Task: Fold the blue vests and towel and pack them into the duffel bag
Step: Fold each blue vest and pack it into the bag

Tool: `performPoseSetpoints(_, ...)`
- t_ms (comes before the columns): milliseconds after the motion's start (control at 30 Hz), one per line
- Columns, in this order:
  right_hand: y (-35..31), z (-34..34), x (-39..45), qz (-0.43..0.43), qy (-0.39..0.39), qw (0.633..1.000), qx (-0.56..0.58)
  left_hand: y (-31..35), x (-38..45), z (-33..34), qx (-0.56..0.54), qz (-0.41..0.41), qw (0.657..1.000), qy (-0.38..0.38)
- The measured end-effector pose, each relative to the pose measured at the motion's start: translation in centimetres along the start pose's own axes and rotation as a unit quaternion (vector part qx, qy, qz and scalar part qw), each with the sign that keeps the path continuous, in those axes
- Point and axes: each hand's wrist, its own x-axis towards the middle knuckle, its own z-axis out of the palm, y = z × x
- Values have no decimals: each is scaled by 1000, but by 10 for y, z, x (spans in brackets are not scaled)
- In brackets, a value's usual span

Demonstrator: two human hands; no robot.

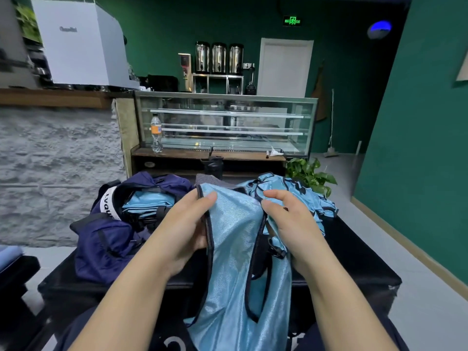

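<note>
A: Head view, nearest first: what's in hand?

B: A blue vest (235, 262) hangs off the near edge of the table (359, 252). The left hand (184, 231) pinches its dark-trimmed strap; the right hand (291, 224) curls its grip round the other strap. Folding this vest looks like the current step.

A: Next move?

B: Probably lay it flat and bring the straps together.

A: Room?

B: Tight. The duffel bag (111, 236) sits open at 10 o'clock, folded vests (148, 202) inside; loose vests (298, 196) pile at 1 o'clock, a grey towel (210, 179) at 12.
</note>
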Motion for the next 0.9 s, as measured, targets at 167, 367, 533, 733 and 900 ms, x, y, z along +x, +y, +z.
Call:
performPoseSetpoints(167, 9, -4, 3, -38, 2, 999, 3, -8, 3, -3, -10, 37, 999, -21)
performPoseSetpoints(367, 17, -8, 4, -43, -1, 999, -9, -20, 8, -5, -5, 114, 992, 46)
performPoseSetpoints(533, 16, -11, 1, -70, 15, 995, -70, -27, 9, -11, 216, 151, 963, 47)
performPoseSetpoints(733, 25, -11, 6, -69, 16, 984, -162, -28, 9, -10, 451, 212, 866, 46)
performPoseSetpoints(900, 35, -7, 11, -58, 1, 976, -210, -37, 17, -21, 532, 221, 816, 37)
